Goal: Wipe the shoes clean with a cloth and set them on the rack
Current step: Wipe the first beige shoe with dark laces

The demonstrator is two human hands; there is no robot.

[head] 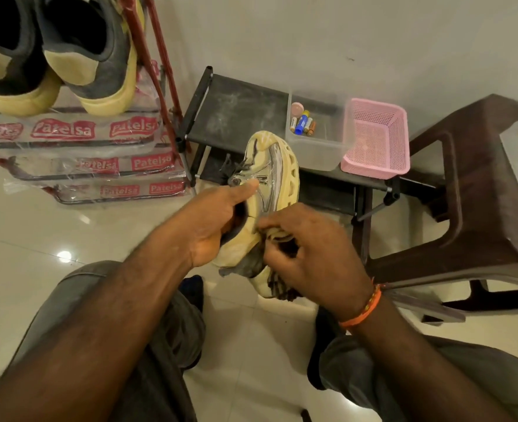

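pale yellow shoe point(274, 166), dark striped cloth point(277, 284), pink mesh basket point(376, 140), orange wristband point(362, 309), red-white labelled rack point(69, 130)

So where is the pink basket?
The pink basket sits right of centre in the head view, on the dusty black shelf. It is right beside the clear plastic box holding the batteries, with a brown chair on its right.

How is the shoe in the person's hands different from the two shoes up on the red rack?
The held shoe is gripped by the left hand while the right hand rubs a cloth on it; the rack shoes sit untouched. The held shoe is pale, with a cut-out sole; the rack shoes are grey suede. Both have yellowish soles.
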